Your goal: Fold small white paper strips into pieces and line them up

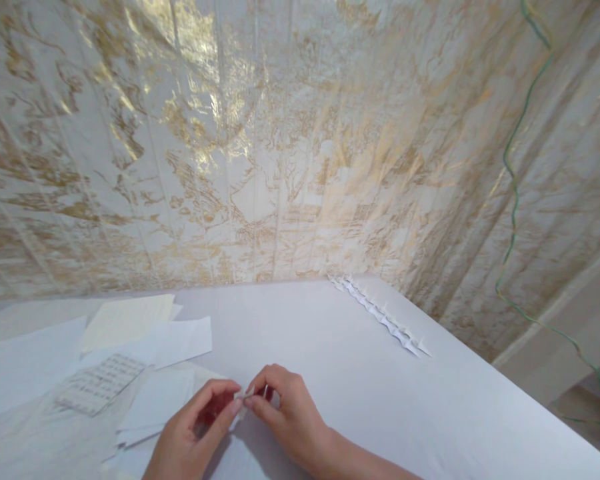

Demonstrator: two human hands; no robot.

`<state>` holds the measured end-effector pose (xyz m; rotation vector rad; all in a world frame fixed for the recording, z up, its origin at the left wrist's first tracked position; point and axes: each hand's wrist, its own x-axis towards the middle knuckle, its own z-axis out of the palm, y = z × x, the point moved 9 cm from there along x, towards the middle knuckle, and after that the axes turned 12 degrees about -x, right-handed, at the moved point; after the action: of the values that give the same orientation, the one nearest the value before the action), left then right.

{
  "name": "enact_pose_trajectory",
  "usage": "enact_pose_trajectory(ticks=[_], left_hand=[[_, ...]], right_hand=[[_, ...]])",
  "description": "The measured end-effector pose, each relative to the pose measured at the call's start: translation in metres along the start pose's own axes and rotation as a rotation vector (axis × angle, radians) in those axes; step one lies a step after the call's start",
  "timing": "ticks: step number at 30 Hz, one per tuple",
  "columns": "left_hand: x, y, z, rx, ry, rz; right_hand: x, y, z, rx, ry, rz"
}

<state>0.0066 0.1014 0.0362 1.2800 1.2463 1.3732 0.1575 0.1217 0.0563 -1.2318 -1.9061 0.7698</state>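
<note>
Between my two hands, just above the white table near its front, is a small folded piece of white paper (pixel 242 395). My left hand (pixel 200 423) pinches it between thumb and index finger from the left. From the right, my right hand (pixel 290 410) grips it with thumb and fingertips. The fingers cover most of the paper, so its folded shape cannot be made out. Beside my left hand lies a stack of white paper squares (pixel 155 400). At the back right of the table sit two rows of folded white paper pieces (pixel 380 317) with pointed tips.
Loose papers cover the table's left side, among them a cream sheet (pixel 127 321), white sheets (pixel 25 363) and a sheet with dark writing (pixel 100 385). A gold-patterned wall covering (pixel 280 147) rises behind the table (pixel 300 327). A green cord (pixel 514 200) hangs at the right.
</note>
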Motion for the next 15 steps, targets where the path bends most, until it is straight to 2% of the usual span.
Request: enact_pose_trajectory(ticks=[4, 11, 15], left_hand=[[-0.001, 0.011, 0.003, -0.017, -0.015, 0.043], [0.003, -0.003, 0.0, -0.031, -0.043, 0.034], [0.007, -0.009, -0.002, -0.03, -0.06, 0.035]], right_hand=[[0.001, -0.001, 0.001, 0.025, -0.003, 0.001], [0.002, 0.008, 0.002, 0.17, 0.032, 0.059], [0.003, 0.007, 0.001, 0.179, 0.034, 0.055]])
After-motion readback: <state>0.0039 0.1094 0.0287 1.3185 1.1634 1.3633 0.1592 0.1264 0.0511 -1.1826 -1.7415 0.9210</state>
